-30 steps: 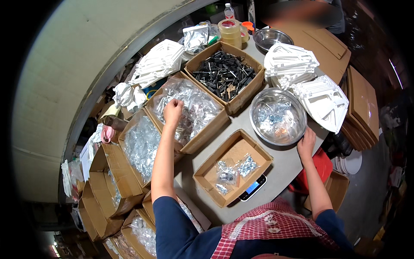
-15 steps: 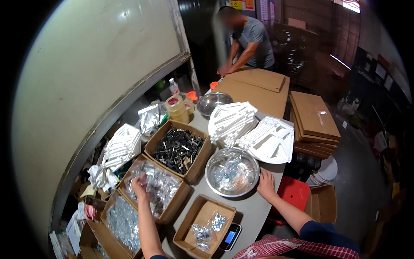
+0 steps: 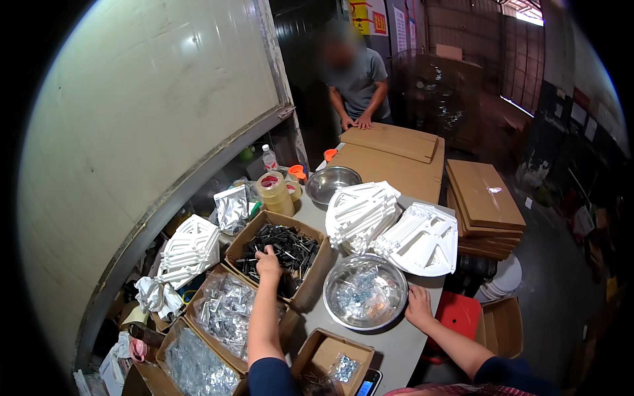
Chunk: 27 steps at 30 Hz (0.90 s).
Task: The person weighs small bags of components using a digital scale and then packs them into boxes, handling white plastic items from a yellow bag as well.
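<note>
My left hand (image 3: 268, 264) reaches down into a cardboard box (image 3: 316, 276) of small, slim black parts (image 3: 288, 247). Its fingers are slightly apart at the surface of the pile, and I see nothing held in them. My right hand (image 3: 418, 306) rests at the table's right edge with its fingers loosely extended, just beside a steel bowl (image 3: 365, 323) and holding nothing. Small clear bags of metal hardware (image 3: 362, 290) lie in that bowl. Below my left hand, another box holds clear bags of silvery parts (image 3: 228, 310).
Stacks of white plastic brackets (image 3: 419, 239) stand behind the bowl. A smaller carton (image 3: 323, 350) with hardware bags and a digital scale (image 3: 370, 383) are at the near edge. Tape rolls (image 3: 274, 191) sit farther back. A co-worker (image 3: 360, 86) leans over flat cardboard (image 3: 389, 143). A red stool (image 3: 456, 317) stands right.
My left hand has moved from the box of clear bags up to the black parts. My right hand stays beside the bowl. The view has shifted, and the co-worker stands more upright, hands on the cardboard.
</note>
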Each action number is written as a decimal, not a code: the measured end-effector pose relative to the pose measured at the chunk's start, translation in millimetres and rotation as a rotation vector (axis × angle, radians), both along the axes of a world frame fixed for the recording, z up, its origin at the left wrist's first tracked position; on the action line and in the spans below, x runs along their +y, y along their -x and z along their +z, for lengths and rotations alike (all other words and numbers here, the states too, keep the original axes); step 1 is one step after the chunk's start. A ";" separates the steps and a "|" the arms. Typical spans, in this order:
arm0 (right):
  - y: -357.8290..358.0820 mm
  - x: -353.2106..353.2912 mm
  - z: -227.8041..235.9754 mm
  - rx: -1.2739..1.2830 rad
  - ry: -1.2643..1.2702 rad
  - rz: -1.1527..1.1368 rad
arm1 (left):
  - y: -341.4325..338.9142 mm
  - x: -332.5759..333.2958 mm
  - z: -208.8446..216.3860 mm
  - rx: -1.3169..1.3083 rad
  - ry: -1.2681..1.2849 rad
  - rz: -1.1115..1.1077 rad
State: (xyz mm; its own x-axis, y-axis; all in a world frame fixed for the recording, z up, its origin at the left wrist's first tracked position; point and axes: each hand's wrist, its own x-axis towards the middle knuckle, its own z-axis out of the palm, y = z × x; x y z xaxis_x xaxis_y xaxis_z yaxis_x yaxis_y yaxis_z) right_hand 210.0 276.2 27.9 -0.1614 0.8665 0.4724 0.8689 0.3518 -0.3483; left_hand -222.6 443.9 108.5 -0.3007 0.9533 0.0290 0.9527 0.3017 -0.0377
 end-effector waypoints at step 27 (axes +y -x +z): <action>3.4 2.0 -0.5 0.018 0.040 -0.037 | 10.8 -3.0 -24.5 -0.439 0.023 -0.040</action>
State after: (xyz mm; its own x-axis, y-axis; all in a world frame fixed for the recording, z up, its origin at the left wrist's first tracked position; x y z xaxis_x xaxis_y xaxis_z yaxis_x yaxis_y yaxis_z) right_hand 206.6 278.2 27.4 -0.1205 0.8898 0.4402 0.8746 0.3050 -0.3770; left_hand -233.4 440.9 84.0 -0.2430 0.9632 -0.1148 0.8908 0.2684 0.3668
